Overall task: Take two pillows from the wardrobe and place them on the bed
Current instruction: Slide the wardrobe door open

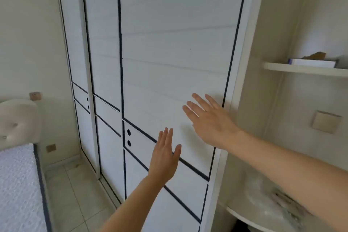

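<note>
Both hands were open, fingers straight, holding nothing, raised at the nearest sliding door [169, 43] of the white wardrobe [105, 34] w/ dark trim. Left hand [164, 158] was by the door's lower crossband; right hand [209, 120] higher, near its right edge. Couldn't tell if palms touched the panel. All doors shut, so no pillows seen. Bed [17, 184] w/ tufted headboard [17, 120] sat far left; corner shelf [301, 68] w/ a book [311, 62] on the right

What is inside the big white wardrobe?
Nothing inside shows. The wardrobe has its sliding doors shut, so any pillows are hidden behind them. Both open hands, the left hand and right hand, are at the nearest door.
</note>
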A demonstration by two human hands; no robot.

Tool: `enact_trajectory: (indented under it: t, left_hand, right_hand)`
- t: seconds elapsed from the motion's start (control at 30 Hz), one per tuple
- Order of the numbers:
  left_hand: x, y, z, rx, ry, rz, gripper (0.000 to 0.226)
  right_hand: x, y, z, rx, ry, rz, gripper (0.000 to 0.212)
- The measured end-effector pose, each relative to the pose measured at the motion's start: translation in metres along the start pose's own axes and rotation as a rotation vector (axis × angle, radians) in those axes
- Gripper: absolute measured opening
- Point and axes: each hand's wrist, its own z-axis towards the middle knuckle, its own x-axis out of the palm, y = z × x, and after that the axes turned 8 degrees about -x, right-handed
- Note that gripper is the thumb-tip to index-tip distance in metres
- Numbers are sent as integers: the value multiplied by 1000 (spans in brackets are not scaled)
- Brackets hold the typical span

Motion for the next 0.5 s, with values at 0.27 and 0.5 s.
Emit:
enact_trajectory:
  t: [0.27, 0.5]
  left_hand:
    - [66, -22, 40, -48, -123, -167, 67]
    - [109, -35, 54, -51, -188, -294, 70]
  right_hand:
    - [40, -27, 37, -60, 14, -193, 62]
    - [60, -29, 40, -54, 123, -371, 69]
